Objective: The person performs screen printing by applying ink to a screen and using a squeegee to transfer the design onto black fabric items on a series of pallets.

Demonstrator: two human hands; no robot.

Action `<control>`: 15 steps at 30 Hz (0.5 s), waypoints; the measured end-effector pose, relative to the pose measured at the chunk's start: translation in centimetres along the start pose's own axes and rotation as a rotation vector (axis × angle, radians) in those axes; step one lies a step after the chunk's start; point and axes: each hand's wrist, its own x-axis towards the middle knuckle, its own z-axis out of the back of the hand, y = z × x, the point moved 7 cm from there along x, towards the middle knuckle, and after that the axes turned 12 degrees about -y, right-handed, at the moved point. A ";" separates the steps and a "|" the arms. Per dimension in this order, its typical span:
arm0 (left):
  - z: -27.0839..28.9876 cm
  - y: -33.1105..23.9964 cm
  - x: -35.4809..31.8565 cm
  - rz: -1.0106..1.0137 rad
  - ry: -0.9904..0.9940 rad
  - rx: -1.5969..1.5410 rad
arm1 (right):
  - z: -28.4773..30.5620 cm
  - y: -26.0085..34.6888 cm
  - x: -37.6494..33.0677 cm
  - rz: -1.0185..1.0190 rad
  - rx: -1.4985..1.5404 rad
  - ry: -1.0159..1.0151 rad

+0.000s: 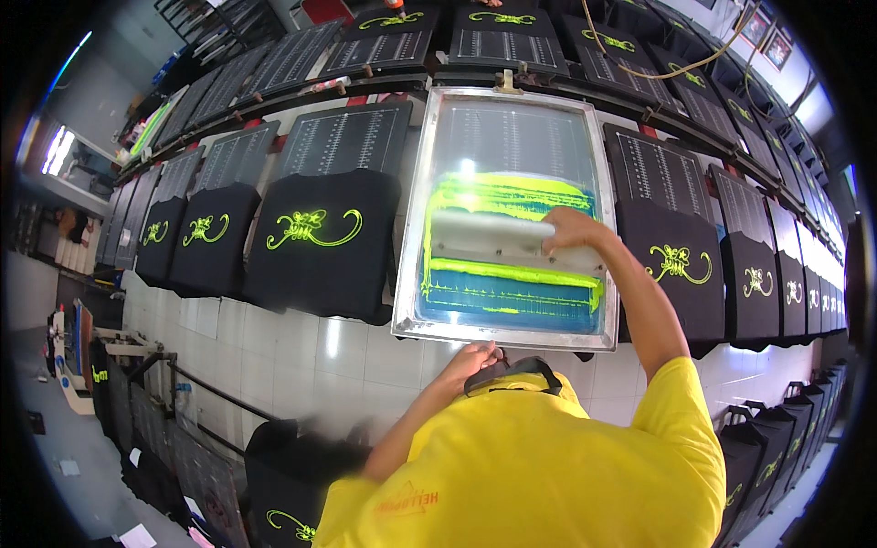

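Observation:
A metal-framed printing screen lies over a board in the middle, its mesh streaked with neon yellow-green ink. Across the mesh rests a pale, blurred squeegee, and my right hand is closed around its right end. Just below the near edge of the frame is my left hand, fingers curled in beside a dark strap-like item. What those fingers hold, if anything, is hidden.
Black shirts with neon designs lie on boards to the left, and more to the right. Behind runs another row of printing boards. A hose hangs at upper right. Black shirts also lie behind me, near a metal rail.

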 end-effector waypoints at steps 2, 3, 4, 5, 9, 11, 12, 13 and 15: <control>-0.3 -0.7 -0.8 0.020 -0.095 -0.058 | -0.3 2.7 -3.9 0.027 -0.070 -0.107; -0.2 -0.8 -1.0 0.033 -0.106 -0.102 | -0.9 4.0 -5.7 0.051 -0.145 -0.194; -0.4 -0.6 -1.1 0.052 -0.107 -0.144 | -2.0 5.0 -7.7 0.052 -0.220 -0.252; -0.4 -0.3 -1.2 0.071 -0.112 -0.187 | -3.2 6.1 -9.6 0.060 -0.293 -0.308; -0.1 -0.3 -0.6 0.002 -0.040 -0.088 | -6.6 9.0 -14.4 0.142 -0.410 -0.498; -0.3 -0.4 -1.1 0.091 -0.044 -0.075 | -7.1 8.7 -14.8 0.133 -0.401 -0.521; -0.4 -0.7 -1.6 0.129 -0.049 -0.069 | -6.0 8.9 -14.3 0.135 -0.375 -0.526; -0.1 -0.4 -1.2 0.097 -0.040 -0.051 | -5.3 9.3 -14.2 0.138 -0.350 -0.531; 0.5 0.4 0.1 0.032 -0.018 -0.016 | -5.3 9.9 -14.8 0.152 -0.343 -0.513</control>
